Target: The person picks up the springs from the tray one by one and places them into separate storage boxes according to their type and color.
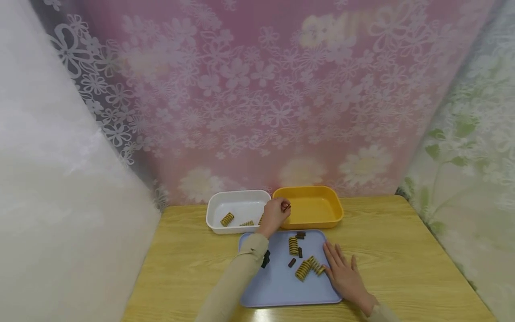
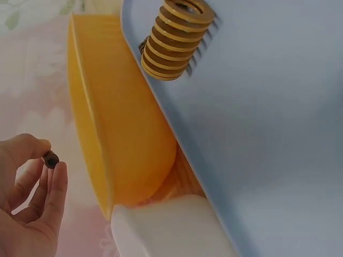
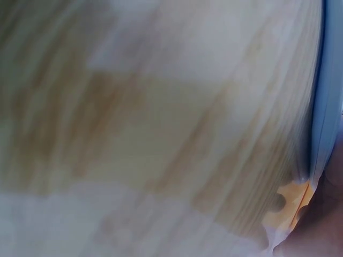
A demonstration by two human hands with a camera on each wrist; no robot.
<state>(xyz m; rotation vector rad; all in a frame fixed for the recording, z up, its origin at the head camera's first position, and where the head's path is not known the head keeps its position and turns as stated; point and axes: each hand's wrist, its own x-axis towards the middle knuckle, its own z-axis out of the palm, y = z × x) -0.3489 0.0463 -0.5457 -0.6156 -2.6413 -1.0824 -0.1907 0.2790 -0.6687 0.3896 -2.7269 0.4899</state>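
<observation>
Right hand (image 1: 346,277): lower right of the frame, fingers straight at the blue tray (image 1: 277,290)'s right edge, grasping nothing.
Yellow springs (image 1: 303,270): three, lower centre, on the tray.
Dark pieces (image 1: 292,263): on the tray, near those springs.
Left hand (image 1: 276,212): centre, over the bins' adjoining ends, pinching a small dark cylinder (image 2: 51,159).
White bin (image 1: 219,230): left of centre, with springs inside.
Yellow bin (image 1: 311,226): right of centre, beside the white one.
Floral curtain (image 1: 257,98): across the top.

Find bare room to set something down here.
Free: table left of the left sleeve; table right of the right hand; tray along its near edge, below the springs; inside the yellow bin. Crowded: the tray's right half, springs among dark pieces.
</observation>
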